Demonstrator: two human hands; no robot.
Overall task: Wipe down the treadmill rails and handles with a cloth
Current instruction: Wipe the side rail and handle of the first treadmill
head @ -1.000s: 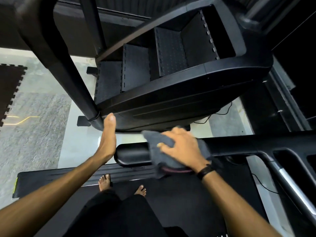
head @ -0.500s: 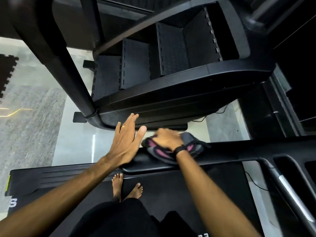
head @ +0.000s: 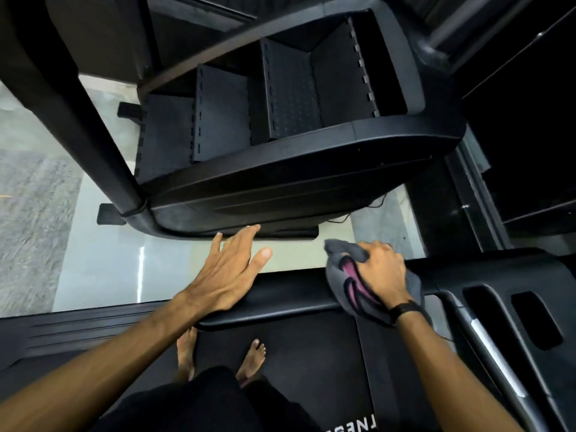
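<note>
While the left hand (head: 229, 272) rests flat with fingers spread on the black handrail (head: 290, 302), its fingertips reach past the rail's far edge over pale floor (head: 103, 263). Just beside it, the right hand (head: 381, 272) grips a bunched grey cloth (head: 338, 269) with pink showing, pressed on the same rail near the console (head: 498, 291).

Dim and wide-angle warped at the edges (bright glare on the pale floor (head: 131, 275)), slightly soft throughout.
</note>
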